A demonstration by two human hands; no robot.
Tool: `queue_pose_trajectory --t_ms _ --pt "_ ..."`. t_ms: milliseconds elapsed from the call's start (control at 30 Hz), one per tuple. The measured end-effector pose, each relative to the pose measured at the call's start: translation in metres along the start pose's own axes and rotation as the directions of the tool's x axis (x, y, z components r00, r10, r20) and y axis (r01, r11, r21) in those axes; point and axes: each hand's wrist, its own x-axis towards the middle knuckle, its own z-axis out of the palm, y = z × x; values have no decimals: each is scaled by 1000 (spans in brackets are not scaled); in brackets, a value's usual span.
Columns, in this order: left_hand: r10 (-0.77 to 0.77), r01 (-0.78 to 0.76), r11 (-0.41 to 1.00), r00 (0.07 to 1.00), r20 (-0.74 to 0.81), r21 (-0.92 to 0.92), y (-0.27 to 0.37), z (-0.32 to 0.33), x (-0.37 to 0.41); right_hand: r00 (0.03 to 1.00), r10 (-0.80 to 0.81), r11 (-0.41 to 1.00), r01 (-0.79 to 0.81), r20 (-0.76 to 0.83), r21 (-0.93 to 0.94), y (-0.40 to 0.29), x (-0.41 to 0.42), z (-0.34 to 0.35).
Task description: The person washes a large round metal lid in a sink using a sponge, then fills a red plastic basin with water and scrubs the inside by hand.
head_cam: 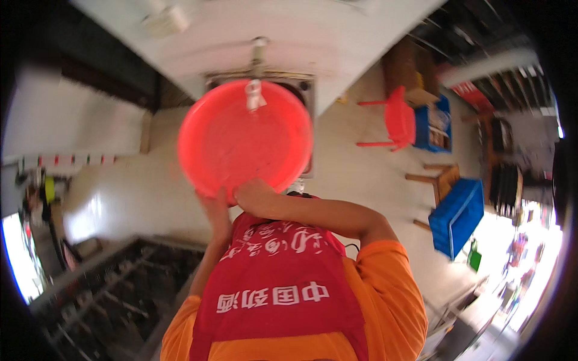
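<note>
A round red plastic basin point(246, 140) rests over a metal sink point(308, 97), under a tap point(255, 92) with a white spout. My left hand point(216, 205) grips the basin's near rim, its thumb at the edge. Close beside it, my right hand point(254, 195) is bent over the same near side, its fingers hidden inside or behind the rim; whether they hold anything does not show. The inside of the basin looks wet, with small dark specks near my right hand.
A pale wall or panel stands behind the sink. To the right are a red plastic chair point(400, 119), a blue crate point(422, 131) with things in it, and another blue crate point(457, 216) on a wooden stool point(445, 180). A dark metal-framed unit point(122, 289) stands lower left.
</note>
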Motion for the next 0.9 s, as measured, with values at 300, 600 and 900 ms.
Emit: queue_pose_trajectory --t_ms 300,600,900 --pt "57 -46 942 998 24 -332 63 4 56 841 111 951 64 529 -302 112 -73 -93" --pt "56 -47 983 997 45 -179 46 6 111 942 -94 953 -8 321 302 45 -40 -55" --pt "-135 140 989 985 110 -44 89 -32 138 926 -144 891 275 350 -361 125 -79 -62"
